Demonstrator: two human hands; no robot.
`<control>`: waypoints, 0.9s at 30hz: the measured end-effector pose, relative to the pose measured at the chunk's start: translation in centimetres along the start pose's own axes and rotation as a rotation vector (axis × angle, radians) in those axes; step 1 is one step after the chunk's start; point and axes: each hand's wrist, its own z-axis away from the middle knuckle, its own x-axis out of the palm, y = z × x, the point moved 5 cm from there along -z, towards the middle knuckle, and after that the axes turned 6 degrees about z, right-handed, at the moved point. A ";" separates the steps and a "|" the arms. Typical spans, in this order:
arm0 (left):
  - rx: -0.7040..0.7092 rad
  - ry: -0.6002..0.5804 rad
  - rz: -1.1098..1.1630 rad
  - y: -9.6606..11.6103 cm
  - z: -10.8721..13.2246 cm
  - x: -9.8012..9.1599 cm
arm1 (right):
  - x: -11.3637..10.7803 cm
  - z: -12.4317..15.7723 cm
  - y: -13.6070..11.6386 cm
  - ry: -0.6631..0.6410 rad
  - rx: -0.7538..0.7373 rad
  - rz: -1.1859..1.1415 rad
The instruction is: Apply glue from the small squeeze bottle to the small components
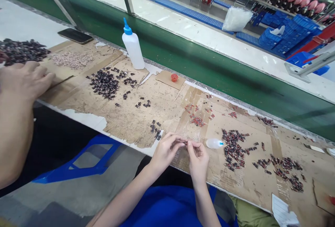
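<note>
My left hand (167,149) and my right hand (198,157) meet over the front edge of the cardboard-covered bench. Both are closed in a pinch on one tiny dark part (186,143), mostly hidden by the fingertips. Just right of my right hand lies a small clear bottle with a blue tip (214,143). Beyond it spreads a pile of small black-and-red parts (234,148). Past my hands is a cluster of little red pieces (197,120). A few black parts (155,129) lie left of my left hand.
A co-worker's hand (23,77) is at the left, near more dark parts (23,51). A tall white bottle (133,51), a red cap (174,77), a phone (75,36) and a black parts heap (104,83) stand along the bench. Behind runs a green conveyor (209,73).
</note>
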 end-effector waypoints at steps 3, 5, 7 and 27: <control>-0.131 0.028 0.103 0.2 0.2 -0.1 | 0.0 0.6 -0.4 0.055 -0.083 0.003; -0.180 0.036 0.155 0.4 0.2 -0.1 | -0.1 1.0 -0.6 0.078 -0.144 0.024; -0.203 0.040 0.191 0.6 0.2 0.0 | -0.1 1.3 -0.7 0.092 -0.201 0.052; -0.377 -0.064 0.427 0.2 0.1 1.1 | -1.7 1.2 -1.8 -0.005 -0.094 0.131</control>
